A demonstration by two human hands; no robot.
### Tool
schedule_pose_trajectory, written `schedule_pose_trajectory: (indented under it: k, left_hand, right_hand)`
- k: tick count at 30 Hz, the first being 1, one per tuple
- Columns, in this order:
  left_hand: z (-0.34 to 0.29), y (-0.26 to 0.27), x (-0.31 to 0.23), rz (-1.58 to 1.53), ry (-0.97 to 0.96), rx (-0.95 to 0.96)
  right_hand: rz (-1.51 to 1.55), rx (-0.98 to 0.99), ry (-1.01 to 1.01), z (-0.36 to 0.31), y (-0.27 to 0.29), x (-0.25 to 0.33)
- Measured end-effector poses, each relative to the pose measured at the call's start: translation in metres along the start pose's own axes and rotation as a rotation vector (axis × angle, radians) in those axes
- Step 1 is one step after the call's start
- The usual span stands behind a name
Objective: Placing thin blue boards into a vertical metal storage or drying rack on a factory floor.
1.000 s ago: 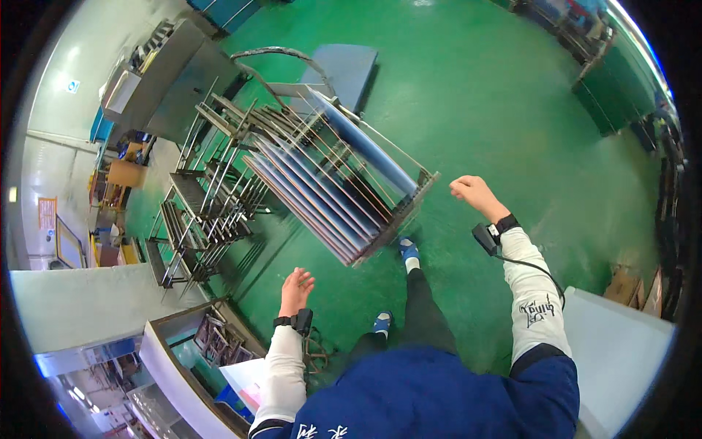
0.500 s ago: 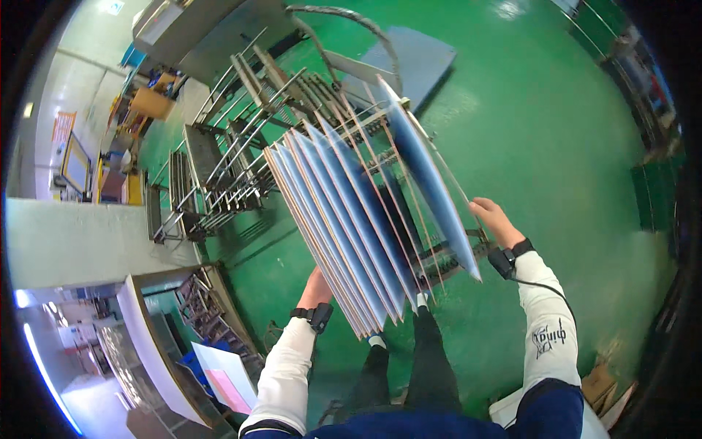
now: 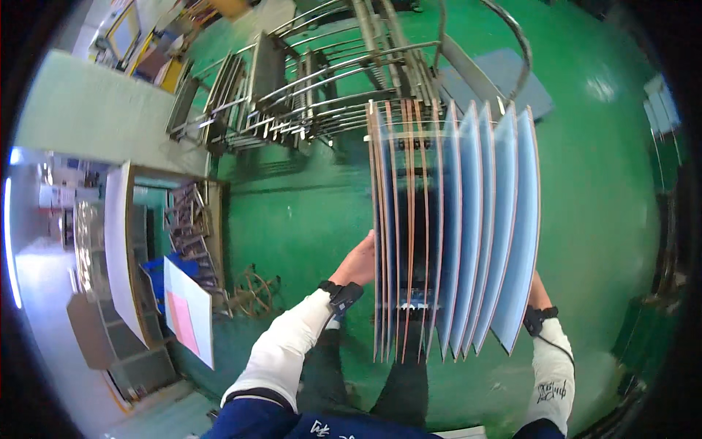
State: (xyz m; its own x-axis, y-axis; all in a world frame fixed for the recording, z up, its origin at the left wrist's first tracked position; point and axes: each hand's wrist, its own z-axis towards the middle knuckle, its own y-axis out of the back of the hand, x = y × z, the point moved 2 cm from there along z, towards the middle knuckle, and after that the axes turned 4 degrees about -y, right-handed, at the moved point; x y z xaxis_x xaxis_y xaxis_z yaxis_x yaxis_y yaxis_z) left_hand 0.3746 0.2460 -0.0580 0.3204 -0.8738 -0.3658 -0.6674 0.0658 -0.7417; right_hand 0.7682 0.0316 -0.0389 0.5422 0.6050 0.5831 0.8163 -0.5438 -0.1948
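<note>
Bare hands flank a row of thin, upright, whitish-blue panels with copper-coloured edges (image 3: 472, 234), but whether either grip closes on anything cannot be told, since the fingers are largely hidden. At the row's left side, the left hand (image 3: 357, 262) reaches up against the outermost panel, its fingertips out of clear sight; at the other side, the right hand (image 3: 540, 293) shows only partly beside the wide rightmost panel, which covers the rest. Right of centre, the row stands in front of the person, over a glossy green floor (image 3: 314, 212). Its right-hand panels fan apart, while several left-hand ones sit closer together. A dark slotted strip (image 3: 417, 313) shows between them toward the person's end. Beyond the far ends are a silvery metal-tube rack (image 3: 270, 80) and a flat grey-blue platform (image 3: 537, 91) with a curved metal handle (image 3: 523, 44).
</note>
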Motion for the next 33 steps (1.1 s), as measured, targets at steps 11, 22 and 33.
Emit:
schedule_pose_trajectory:
  k: [11,22,33]
  left_hand:
    - [-0.012,0.087,-0.001,-0.133,0.049,-0.079]
    - [-0.22,0.144,-0.146,0.113,-0.151,-0.207]
    - [-0.279,0.341,-0.175,0.361,-0.269,-0.469]
  right_hand:
    - [0.023,-0.066,0.188,-0.068,-0.071,-0.049]
    - [-0.239,-0.021,0.192,-0.101,-0.294,-0.079]
    - [0.344,0.045,-0.16,0.081,-0.383,-0.226]
